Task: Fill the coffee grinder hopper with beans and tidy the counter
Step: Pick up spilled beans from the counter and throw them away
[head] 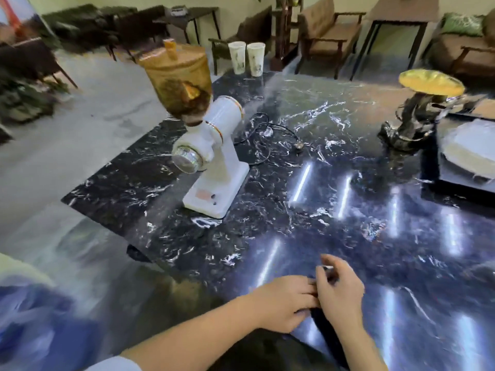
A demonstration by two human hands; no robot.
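While my left hand [284,303] lies flat and open on the marble counter [375,210], fingers touching my right hand [340,287], the right pinches a small object too blurred to identify. Well beyond both, the white coffee grinder [214,156] stands upright, its lidded amber hopper [179,81] partly filled with beans, cord [265,137] trailing behind.
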